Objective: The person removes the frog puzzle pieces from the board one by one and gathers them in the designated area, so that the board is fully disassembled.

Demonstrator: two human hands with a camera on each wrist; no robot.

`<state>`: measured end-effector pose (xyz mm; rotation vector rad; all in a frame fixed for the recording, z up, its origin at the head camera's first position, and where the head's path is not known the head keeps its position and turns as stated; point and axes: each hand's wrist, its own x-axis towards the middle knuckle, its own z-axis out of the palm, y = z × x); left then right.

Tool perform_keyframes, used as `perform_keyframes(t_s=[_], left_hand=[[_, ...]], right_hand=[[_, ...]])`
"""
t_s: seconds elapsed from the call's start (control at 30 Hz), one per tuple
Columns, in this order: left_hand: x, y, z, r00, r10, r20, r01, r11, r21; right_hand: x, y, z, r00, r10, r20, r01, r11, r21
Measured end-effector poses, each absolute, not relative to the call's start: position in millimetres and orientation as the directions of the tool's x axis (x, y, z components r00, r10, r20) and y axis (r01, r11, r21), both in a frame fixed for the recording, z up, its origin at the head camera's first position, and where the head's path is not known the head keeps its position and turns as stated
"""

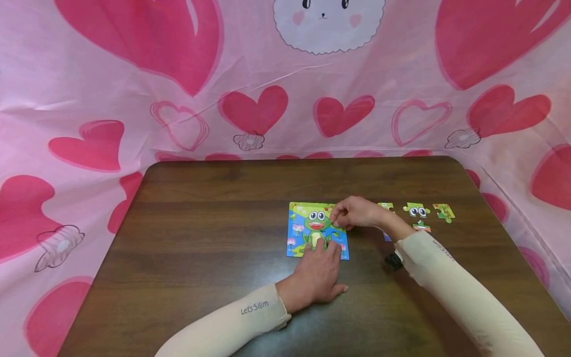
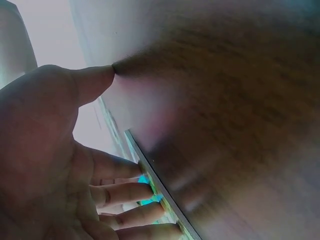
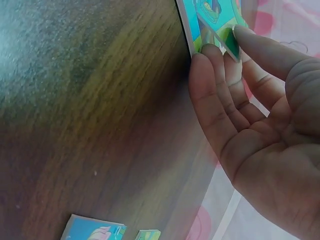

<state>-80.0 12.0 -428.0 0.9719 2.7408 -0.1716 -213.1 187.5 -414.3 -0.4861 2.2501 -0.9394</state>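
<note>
A square frog puzzle board lies flat on the table, with blue, green and yellow printing. My left hand rests on its near edge, fingers extended across the lower part of the frog; in the left wrist view the fingertips touch the board's face. At the board's right side, my right hand pinches a green puzzle piece between thumb and fingers. That piece is tilted over the board in the right wrist view. In the head view the hand mostly hides it.
Right of the board lie loose puzzle pieces: one with eyes, one with a mouth, and a green one. Others are partly behind the right arm. The brown wooden table meets a pink heart-print cloth at its back and sides.
</note>
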Motion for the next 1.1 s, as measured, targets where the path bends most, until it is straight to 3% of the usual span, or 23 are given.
perform_keyframes(t_s=[0.3,0.83,1.1], left_hand=[[-79.8,11.8,-427.5,-0.751,0.608,-0.258,0.635,0.772,-0.027],[-79.2,10.5,-429.7,-0.752,0.61,-0.25,0.63,0.776,-0.004],[-78.6,9.7,-430.6,-0.757,0.608,-0.239,0.629,0.777,-0.017]], right_hand=[[-208.3,187.3,-410.4,-0.702,-0.587,-0.404,-0.114,0.652,-0.749],[-211.2,184.7,-409.5,-0.73,-0.594,-0.339,-0.241,0.687,-0.686],[-219.8,188.2,-421.8,-0.73,-0.576,-0.369,-0.144,0.657,-0.74]])
